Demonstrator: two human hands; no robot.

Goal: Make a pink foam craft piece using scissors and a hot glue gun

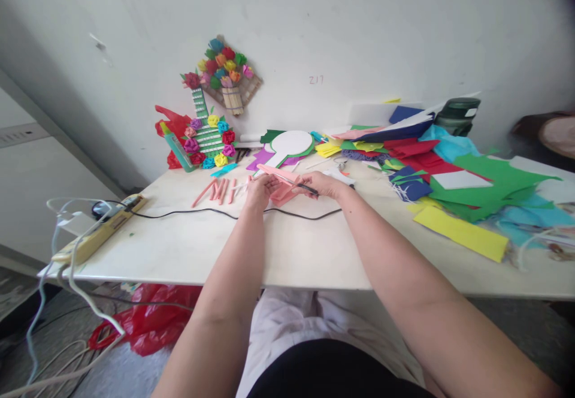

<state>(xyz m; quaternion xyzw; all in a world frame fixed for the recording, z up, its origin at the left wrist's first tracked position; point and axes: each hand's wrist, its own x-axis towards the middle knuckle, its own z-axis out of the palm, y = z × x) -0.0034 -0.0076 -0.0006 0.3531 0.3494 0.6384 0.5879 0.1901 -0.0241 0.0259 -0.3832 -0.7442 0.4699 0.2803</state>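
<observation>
Both my hands meet over a pink foam sheet (279, 181) at the middle of the white table (287, 254). My left hand (259, 192) is closed on the sheet's left side. My right hand (324, 184) pinches a thin dark rod-like tool (302, 186) that lies across the sheet. Several rolled pink foam sticks (219, 190) lie just left of my left hand. A black cable (197, 211) runs along the table under my wrists.
A yellow power strip (96, 230) with cables sits at the left edge. Paper-flower crafts (210, 140) and a glue bottle (178, 147) stand by the wall. A heap of coloured foam sheets (453, 176) covers the right side. Beneath the table lies a red plastic bag (148, 317).
</observation>
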